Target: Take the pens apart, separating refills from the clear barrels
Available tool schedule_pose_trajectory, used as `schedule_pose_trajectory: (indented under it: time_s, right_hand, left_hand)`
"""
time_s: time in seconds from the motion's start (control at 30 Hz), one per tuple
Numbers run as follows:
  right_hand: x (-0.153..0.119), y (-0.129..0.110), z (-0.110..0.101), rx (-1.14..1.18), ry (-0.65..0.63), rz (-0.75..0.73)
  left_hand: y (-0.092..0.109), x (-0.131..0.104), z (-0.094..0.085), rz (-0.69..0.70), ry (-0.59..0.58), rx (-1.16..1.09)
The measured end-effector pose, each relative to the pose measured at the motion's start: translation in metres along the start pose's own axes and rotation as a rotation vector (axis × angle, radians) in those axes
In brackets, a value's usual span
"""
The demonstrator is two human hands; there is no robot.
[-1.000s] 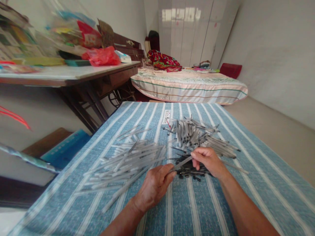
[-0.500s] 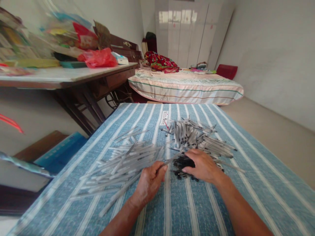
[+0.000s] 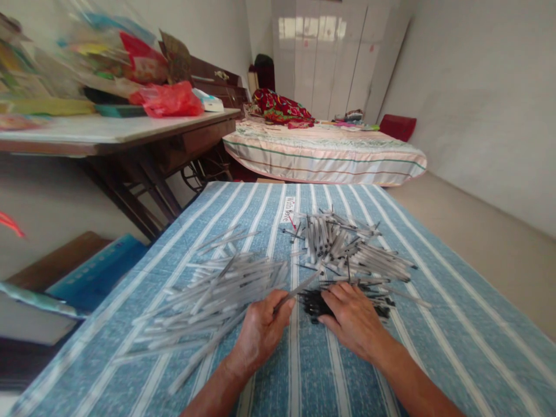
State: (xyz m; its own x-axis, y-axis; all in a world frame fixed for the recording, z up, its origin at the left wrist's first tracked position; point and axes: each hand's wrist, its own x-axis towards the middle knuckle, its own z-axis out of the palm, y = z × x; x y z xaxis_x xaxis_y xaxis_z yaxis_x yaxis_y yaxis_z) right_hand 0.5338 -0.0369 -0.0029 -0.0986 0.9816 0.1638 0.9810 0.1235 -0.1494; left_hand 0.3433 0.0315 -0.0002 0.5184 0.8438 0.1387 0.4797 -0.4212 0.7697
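My left hand (image 3: 264, 327) is closed around a thin frosted pen barrel (image 3: 304, 282), which slants up and to the right from between thumb and finger. My right hand (image 3: 351, 321) lies over a heap of thin black pen parts (image 3: 315, 306), thumb apart from the other fingers, whose tips are partly hidden among the parts. A slim black stick (image 3: 348, 269) stands up just beyond these fingertips. Left of my left hand spreads a loose pile of frosted barrels (image 3: 217, 301). Behind my right hand lies a pile of barrels with dark ends (image 3: 334, 237).
A blue tablecloth with white stripes (image 3: 299, 376) covers the table. Along the left stands a sewing-machine table (image 3: 130, 130) with a red plastic bag (image 3: 171, 99) and other bags. Beyond are a bed (image 3: 325, 153) and a white wardrobe (image 3: 330, 63).
My right hand has come down and nearer onto the black parts, and a black stick now stands up by its fingertips. My left hand still holds the pen barrel, slightly lower.
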Motion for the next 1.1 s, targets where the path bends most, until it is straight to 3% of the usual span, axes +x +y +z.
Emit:
schedule_pose_trajectory:
  time_s: [0.2,0.33,0.47,0.6,0.9,1.1]
  right_hand:
    - [-0.008,-0.012,0.001,0.000,0.018,-0.019]
    - [-0.009,-0.010,-0.001,0.013,0.126,0.008]
    - [-0.007,0.009,-0.002,-0.102,0.250,0.249]
    - [-0.004,0.025,-0.001,-0.228,0.199,0.411]
    - [-0.004,0.009,0.003,-0.134,0.156,0.293]
    - [-0.005,0.006,0.002,-0.109,0.148,0.223]
  left_hand:
    - [0.000,0.000,0.001,0.031,-0.004,0.036]
    - [-0.002,0.001,0.001,0.043,-0.010,0.048]
    - [-0.002,0.002,0.001,0.052,-0.022,0.048]
    - [0.000,0.001,0.001,0.035,-0.037,0.053]
    - [0.002,-0.004,0.003,0.034,-0.189,-0.006]
    - [0.001,-0.003,0.004,0.023,-0.186,-0.002]
